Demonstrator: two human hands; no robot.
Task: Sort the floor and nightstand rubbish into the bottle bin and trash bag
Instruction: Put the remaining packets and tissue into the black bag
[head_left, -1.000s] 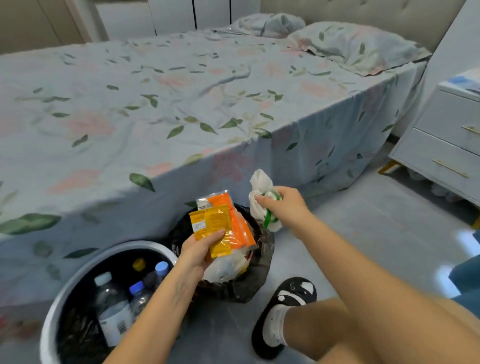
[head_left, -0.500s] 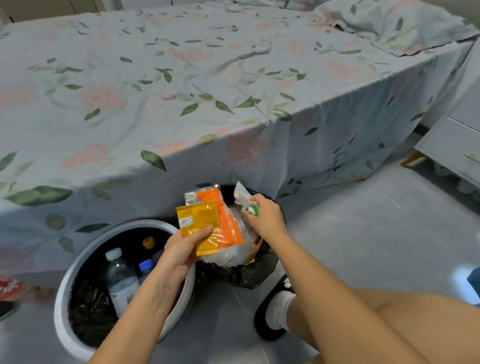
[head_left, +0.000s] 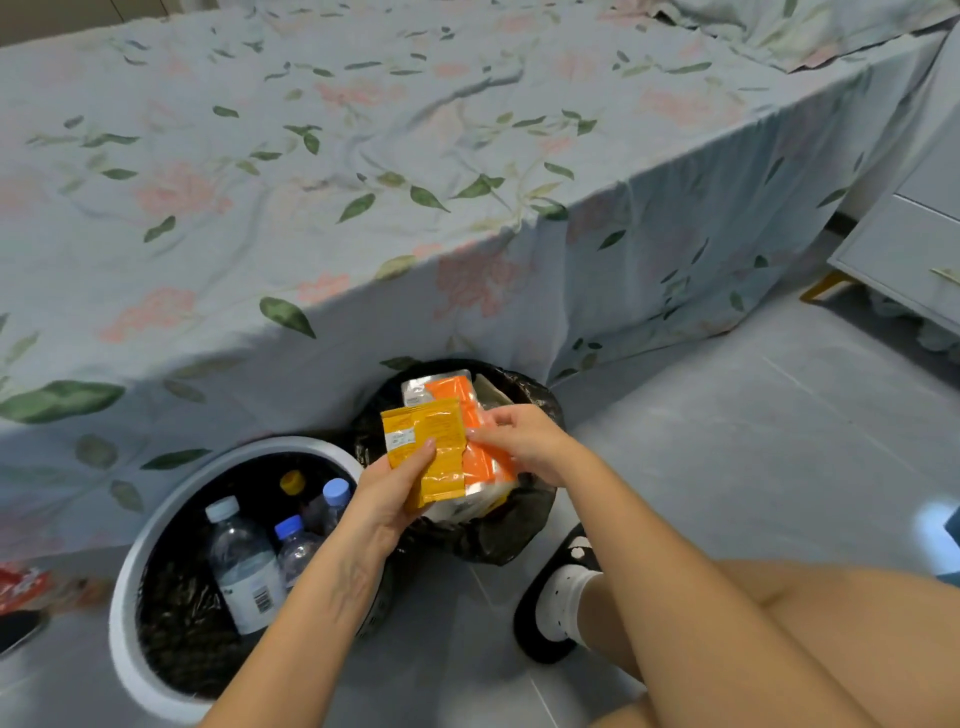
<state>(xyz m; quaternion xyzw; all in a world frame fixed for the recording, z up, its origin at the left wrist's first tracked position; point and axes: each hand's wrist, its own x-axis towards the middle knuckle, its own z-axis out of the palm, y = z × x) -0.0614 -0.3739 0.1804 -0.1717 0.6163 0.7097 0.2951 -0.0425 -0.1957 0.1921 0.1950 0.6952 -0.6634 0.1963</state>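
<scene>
Mid-sort: left hand (head_left: 387, 499) pinches yellow packet (head_left: 423, 449) & orange packet (head_left: 480, 447) over trash bag (head_left: 498, 530), right hand (head_left: 519, 436) fingers pinching the orange one; next, prob release both into bag.

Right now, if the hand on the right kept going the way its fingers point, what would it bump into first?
The right hand points leftward, fingertips already at the orange packet. Going on, it would probably meet the yellow packet that the left hand holds, though depth is unclear.
</scene>
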